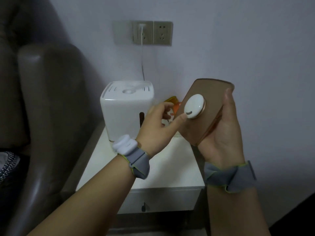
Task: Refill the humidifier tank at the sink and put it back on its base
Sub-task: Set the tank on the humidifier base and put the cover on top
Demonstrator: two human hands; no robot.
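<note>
**Tank held above the bench, cap facing the camera**

Pale wall and a brown leather armchair (42, 116) frame a small white bench (153, 167), on which one white cube-shaped humidifier base (127, 109) is seen, with slots in its top and a cord running up to two wall sockets (152, 32). One tank (204, 116) is held in the air just to the right of the base, above the bench. It is a flat, translucent amber-brown slab with rounded corners and one round white cap (194, 106) ringed in gold. Its long axis is tilted, running from lower left to upper right, and the capped face is turned toward the camera. The right hand (219, 132) is wrapped round the tank's right edge, the grip clamped on it. The left hand (162, 121) is loosely curled, its thumb touching the cap's lower edge. Two grey wristbands (139, 160) are worn, one per wrist. One orange object (172, 101) is partly hidden behind the hands.
</note>
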